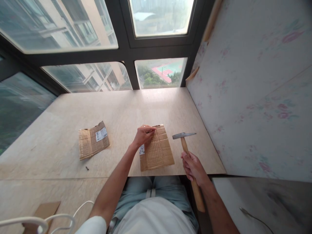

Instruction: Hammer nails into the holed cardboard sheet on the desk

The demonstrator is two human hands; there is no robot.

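Observation:
My right hand (194, 167) is wrapped round the wooden handle of a hammer (184, 143), whose metal head is raised to the right of the cardboard. My left hand (144, 135) rests over the upper left part of a piece of brown corrugated cardboard (161, 151). Its thumb and fingers are pinched together at the cardboard's surface; whatever lies between them is too small to make out. A white label shows at the cardboard's left edge, partly below my left wrist.
To the left lies another cardboard piece (94, 141) with a white label, and near it a small dark screw (87, 168). White cables (60, 216) and a brown board (46, 209) are at lower left. A flowered wall (255, 97) bounds the right, windows the back.

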